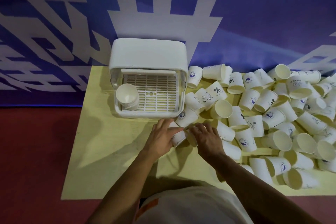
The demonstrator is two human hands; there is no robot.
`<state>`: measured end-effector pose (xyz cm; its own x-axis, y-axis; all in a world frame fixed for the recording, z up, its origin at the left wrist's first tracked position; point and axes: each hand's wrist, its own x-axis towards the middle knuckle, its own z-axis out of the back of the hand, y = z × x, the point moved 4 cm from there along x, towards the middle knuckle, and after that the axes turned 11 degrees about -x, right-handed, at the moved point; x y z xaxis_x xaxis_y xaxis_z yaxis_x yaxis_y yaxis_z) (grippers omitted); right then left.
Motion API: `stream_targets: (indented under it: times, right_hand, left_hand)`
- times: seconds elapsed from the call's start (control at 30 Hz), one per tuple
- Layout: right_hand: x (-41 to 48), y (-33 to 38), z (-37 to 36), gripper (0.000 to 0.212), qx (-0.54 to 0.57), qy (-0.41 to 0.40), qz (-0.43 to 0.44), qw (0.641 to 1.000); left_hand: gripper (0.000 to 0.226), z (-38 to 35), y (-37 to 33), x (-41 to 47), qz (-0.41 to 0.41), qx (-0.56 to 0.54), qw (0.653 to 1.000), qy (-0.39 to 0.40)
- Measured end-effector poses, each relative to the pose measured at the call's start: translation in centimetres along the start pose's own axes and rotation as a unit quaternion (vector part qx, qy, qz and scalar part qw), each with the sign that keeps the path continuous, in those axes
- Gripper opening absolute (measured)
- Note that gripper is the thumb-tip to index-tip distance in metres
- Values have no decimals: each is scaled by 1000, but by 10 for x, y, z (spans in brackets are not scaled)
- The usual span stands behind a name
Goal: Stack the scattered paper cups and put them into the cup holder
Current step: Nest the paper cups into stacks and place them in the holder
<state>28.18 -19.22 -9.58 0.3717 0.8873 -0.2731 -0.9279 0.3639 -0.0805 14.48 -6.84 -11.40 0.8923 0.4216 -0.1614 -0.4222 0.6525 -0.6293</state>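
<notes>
Gripping one cup point(179, 139) in left hand point(161, 139), second cup point(191, 139) in right hand point(208, 137), palms down; one stack point(127, 96) in cup holder point(148, 52), dozens of loose cups point(272, 114) beside

Only one cam here, a wide-angle strapped to my head, facing forward and steeply down. Close range: my shirt point(190, 205) fills the bottom edge, the yellow table point(101, 151) the middle, cup holder point(148, 52) just above centre, wall point(254, 14) bending across the top.
</notes>
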Motion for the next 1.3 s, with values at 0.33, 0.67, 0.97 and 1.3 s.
stream_targets:
  times: [0.33, 0.67, 0.97, 1.3]
  right_hand:
    - [2, -1, 4, 52, 14, -3, -5, 1000]
    - [-7, 6, 16, 65, 45, -5, -2, 999]
    - [-13, 17, 37, 63, 65, -41, 4, 997]
    - [-12, 21, 56, 60, 120, -82, 8, 989]
  left_hand:
    - [66, -5, 12, -10, 26, -4, 1000, -14]
    - [62, 21, 20, -26, 43, -36, 995, -87]
    - [60, 73, 14, -35, 36, -81, 973, -212]
    - [67, 161, 23, -34, 107, -188, 886, -410]
